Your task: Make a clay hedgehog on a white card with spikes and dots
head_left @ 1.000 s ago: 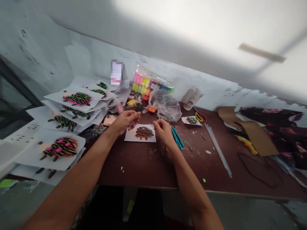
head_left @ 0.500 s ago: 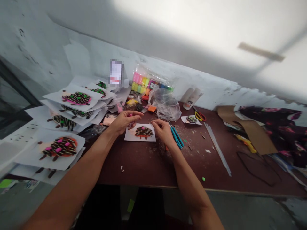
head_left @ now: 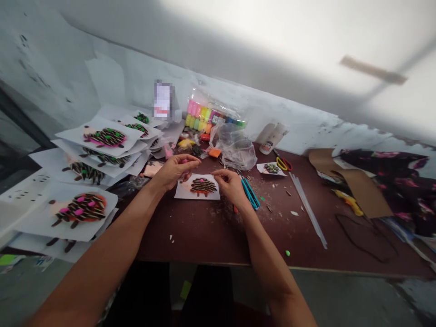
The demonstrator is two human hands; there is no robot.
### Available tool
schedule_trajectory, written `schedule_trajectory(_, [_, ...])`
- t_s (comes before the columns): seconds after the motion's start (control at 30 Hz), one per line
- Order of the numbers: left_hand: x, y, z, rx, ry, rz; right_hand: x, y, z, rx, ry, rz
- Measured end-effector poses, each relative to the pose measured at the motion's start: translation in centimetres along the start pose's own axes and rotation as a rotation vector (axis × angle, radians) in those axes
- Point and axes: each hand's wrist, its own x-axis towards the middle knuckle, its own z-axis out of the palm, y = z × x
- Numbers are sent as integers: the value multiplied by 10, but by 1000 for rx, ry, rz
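A small white card [head_left: 184,192] lies on the table, bearing a clay hedgehog [head_left: 203,186] with dark striped spines, orange edging and one pink dot. Above the card's left side is my left hand [head_left: 175,171], its fingers curled round a bit of pink clay [head_left: 184,161]. My right hand [head_left: 230,184] hovers at the card's right edge, thumb and forefinger pinched together. Whatever lies between those fingertips is too small to make out. Teal-handled pliers [head_left: 250,193] rest just right of that hand.
Paper sheets with clay hedgehogs [head_left: 102,136] pile up at the left. Behind are a pack of coloured clay [head_left: 200,116], a crumpled plastic bag [head_left: 235,147] and a white bottle [head_left: 272,138]. Scissors [head_left: 284,163], glue sticks [head_left: 308,211] and a yellow glue gun [head_left: 349,202] lie rightward.
The view has shifted slightly. Both hands keep nearly the same pose over the card, the left still with pink clay in its fingers.
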Motion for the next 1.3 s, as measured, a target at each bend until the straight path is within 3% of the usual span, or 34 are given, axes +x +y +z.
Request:
schedule_trajectory(0.53, [0,1,0,66,-1,-32,-3,-6,-1,-267,-36,-75])
schedule_trajectory(1.3, [-1,2,1,38,-30,-30,-5,-4,4,-403,-61,-109])
